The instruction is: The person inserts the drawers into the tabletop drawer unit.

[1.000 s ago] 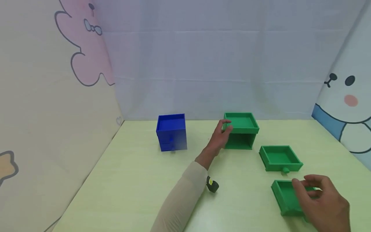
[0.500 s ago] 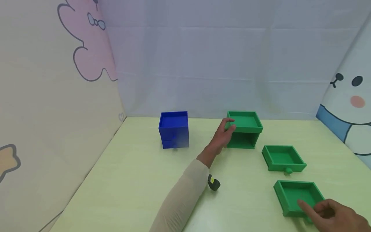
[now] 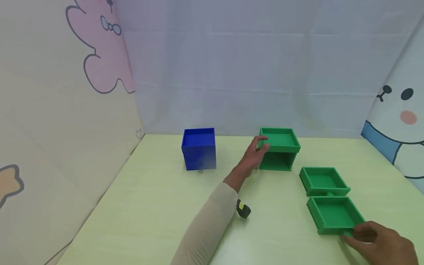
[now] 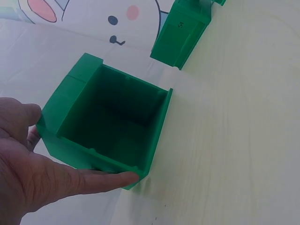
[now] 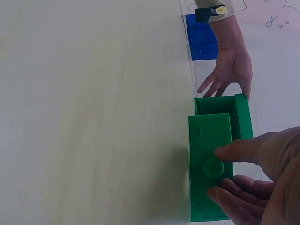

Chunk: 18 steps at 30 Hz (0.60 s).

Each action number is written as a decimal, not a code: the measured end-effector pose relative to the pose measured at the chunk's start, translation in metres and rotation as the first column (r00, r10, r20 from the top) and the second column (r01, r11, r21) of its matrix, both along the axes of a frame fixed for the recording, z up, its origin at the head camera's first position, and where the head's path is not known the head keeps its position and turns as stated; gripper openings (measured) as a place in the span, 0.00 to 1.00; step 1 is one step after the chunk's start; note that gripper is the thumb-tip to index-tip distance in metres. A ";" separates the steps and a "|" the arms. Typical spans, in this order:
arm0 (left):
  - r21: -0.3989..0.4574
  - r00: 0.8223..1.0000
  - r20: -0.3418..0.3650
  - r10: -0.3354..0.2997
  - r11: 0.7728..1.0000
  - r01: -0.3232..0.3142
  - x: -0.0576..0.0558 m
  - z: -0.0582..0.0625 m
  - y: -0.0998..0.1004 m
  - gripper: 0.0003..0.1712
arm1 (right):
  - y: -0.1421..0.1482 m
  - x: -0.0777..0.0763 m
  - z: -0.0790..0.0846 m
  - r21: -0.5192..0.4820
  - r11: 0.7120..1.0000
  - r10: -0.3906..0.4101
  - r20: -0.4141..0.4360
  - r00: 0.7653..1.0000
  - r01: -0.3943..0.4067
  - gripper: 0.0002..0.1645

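My left hand (image 3: 250, 157) lies along the left side of a green cabinet (image 3: 281, 149). In the left wrist view, the finger at the cabinet's side (image 4: 70, 166) is stretched out; the cabinet's front (image 4: 117, 122) is an open cavity. By the front of the nearer green drawer (image 3: 336, 215) is my right hand (image 3: 382, 241). In the right wrist view, its thumb and a finger straddle the drawer's round knob (image 5: 213, 167), with small gaps beside it. A second green drawer (image 3: 324, 178) stands just beyond the nearer one, which overlaps its knob in the head view.
A blue cabinet (image 3: 198, 147) stands left of the green one, near the back edge of the pale table (image 3: 149, 206). A white cloth (image 3: 215, 66) hangs behind. A wall with cartoon drawings (image 3: 66, 110) bounds the left side. My left wrist wears a black camera (image 3: 243, 209).
My right hand has come down to the nearer drawer's front. That drawer has slid away from me and slightly left, closer to the other drawer. My left hand stays at the cabinet.
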<state>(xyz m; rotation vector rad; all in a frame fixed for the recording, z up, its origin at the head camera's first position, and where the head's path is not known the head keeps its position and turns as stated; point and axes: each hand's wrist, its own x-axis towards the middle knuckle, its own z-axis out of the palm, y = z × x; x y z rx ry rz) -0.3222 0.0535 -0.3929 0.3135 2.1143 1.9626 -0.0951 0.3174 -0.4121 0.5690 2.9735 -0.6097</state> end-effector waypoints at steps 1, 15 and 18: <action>0.004 1.000 0.006 -0.003 1.000 0.003 0.000 -0.001 0.000 0.13 | 0.000 -0.002 0.001 0.010 1.000 0.002 -0.009 1.000 -0.002 0.32; -0.017 1.000 0.002 0.009 1.000 -0.009 -0.003 -0.001 0.003 0.13 | 0.005 -0.010 0.007 -0.014 0.999 0.036 0.195 0.980 -0.034 0.35; -0.028 1.000 -0.009 0.002 1.000 -0.003 -0.004 -0.001 0.003 0.13 | 0.006 -0.010 0.009 -0.022 0.999 0.038 0.209 0.977 -0.035 0.36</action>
